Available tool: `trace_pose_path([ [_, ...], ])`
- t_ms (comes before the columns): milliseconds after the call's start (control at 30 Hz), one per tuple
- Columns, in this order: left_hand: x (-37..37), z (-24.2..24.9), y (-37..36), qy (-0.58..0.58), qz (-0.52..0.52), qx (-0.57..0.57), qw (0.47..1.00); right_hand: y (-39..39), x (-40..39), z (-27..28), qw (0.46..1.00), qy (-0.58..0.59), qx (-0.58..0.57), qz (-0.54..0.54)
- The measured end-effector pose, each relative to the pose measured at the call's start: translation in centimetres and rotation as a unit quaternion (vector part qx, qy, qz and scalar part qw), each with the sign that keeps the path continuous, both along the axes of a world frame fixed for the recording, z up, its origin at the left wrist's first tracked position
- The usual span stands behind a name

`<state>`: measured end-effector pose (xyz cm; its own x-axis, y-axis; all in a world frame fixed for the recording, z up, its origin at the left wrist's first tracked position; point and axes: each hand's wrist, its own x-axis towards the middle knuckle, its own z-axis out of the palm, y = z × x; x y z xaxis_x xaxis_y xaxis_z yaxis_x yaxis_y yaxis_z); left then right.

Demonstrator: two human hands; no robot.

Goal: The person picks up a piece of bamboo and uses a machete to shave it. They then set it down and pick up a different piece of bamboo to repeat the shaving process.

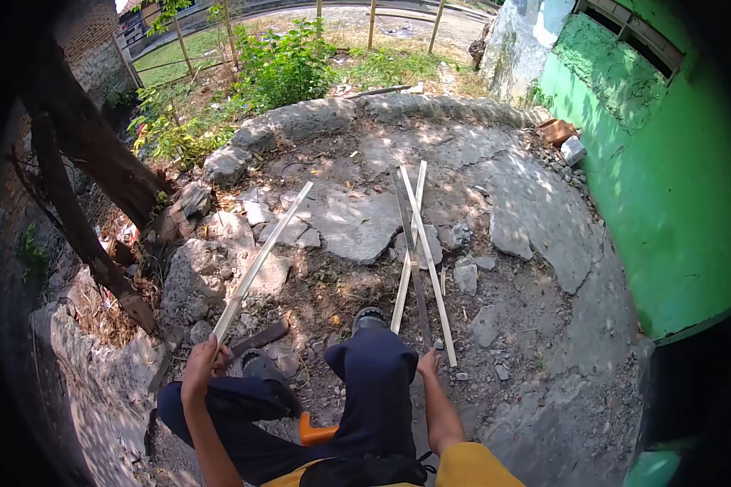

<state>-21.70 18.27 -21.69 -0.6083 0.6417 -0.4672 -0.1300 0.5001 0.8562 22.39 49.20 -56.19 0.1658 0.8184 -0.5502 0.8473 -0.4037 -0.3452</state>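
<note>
My left hand (201, 367) is closed around the lower end of a long pale wooden strip (261, 258), which slants up and to the right. My right hand (429, 363) is low beside my right knee, at the bottom end of a long dark strip (413, 256); its fingers are partly hidden, and its grip is unclear. Two more pale strips (436, 286) lie crossed with the dark one on the broken ground. Between my legs shows an orange handle (317, 430). A short dark piece of wood (260, 337) lies near my left foot.
Cracked concrete slabs (357, 223) and loose rubble surround me. Tree trunks (97, 146) lean at the left. A green wall (658, 187) stands at the right, with a brick (555, 131) at its foot. Beyond the low concrete edge (300, 120) grow leafy bushes (284, 69).
</note>
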Motion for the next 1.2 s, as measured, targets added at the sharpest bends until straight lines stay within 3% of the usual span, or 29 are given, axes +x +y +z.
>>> trace_pose_path([
  [100, 0.4, -4.7, 1.0, -0.015, 0.008, -0.007, 1.0, -1.6, -1.0, 1.3, 0.999, -0.039, 0.005, 0.001],
  [200, 1.5, -11.6, 3.1, -0.108, 0.026, 0.007, 0.994, -2.0, -2.1, -2.1, 0.997, -0.002, 0.083, 0.002],
  [300, 4.5, -16.9, 4.8, -0.173, 0.03, -0.056, 0.983, -1.7, -3.7, -0.2, 1.0, 0.007, 0.021, -0.002],
  [367, 6.1, -20.5, 5.2, -0.163, -0.112, -0.064, 0.978, -1.3, -4.8, 0.7, 1.0, -0.016, 0.024, 0.0],
  [433, 7.4, -22.0, 5.1, -0.195, -0.129, -0.076, 0.969, -1.4, -4.8, 1.2, 0.999, -0.044, 0.02, 0.005],
  [500, 7.6, -25.1, 4.7, -0.148, -0.111, -0.082, 0.979, -0.7, -4.9, 1.2, 0.993, -0.092, 0.07, -0.012],
  [533, 7.7, -27.1, 4.1, -0.044, -0.115, -0.113, 0.986, -0.3, -4.7, 0.9, 0.993, -0.092, 0.071, -0.012],
  [600, 7.2, -29.5, 2.4, 0.019, -0.146, -0.151, 0.977, 0.4, -3.4, -0.1, 0.994, -0.092, 0.048, -0.034],
  [667, 7.1, -29.8, 1.6, 0.086, -0.174, -0.186, 0.963, 1.3, -2.5, 0.1, 0.995, -0.091, -0.004, -0.032],
  [700, 7.0, -29.9, 1.2, 0.038, -0.185, -0.208, 0.96, 1.8, -2.3, 0.1, 0.994, -0.088, -0.056, -0.032],
  [733, 7.0, -30.3, 0.7, -0.011, -0.197, -0.23, 0.953, 1.7, -1.8, -0.2, 0.995, -0.09, -0.034, -0.008],
  [900, 8.1, -30.7, 1.0, -0.033, -0.211, -0.216, 0.953, 1.9, -0.3, 0.6, 0.995, -0.07, -0.054, 0.033],
  [967, 8.6, -29.0, 1.7, -0.058, -0.215, -0.214, 0.951, 2.0, 0.6, -4.2, 0.993, -0.002, -0.063, 0.103],
  [1033, 8.8, -28.1, 2.2, -0.082, -0.227, -0.208, 0.948, 1.6, 0.1, -5.1, 0.99, 0.019, -0.094, 0.108],
  [1133, 8.6, -30.2, 1.5, -0.098, -0.224, -0.195, 0.95, -0.1, -2.8, -2.5, 0.997, 0.029, 0.052, 0.044],
  [1167, 8.5, -30.3, 1.6, -0.095, -0.222, -0.194, 0.951, 0.1, -3.6, -2.1, 0.997, 0.032, 0.053, 0.046],
  [1200, 8.5, -30.3, 1.6, -0.089, -0.224, -0.198, 0.95, 0.3, -4.4, -1.7, 0.992, 0.109, 0.067, 0.02],
])
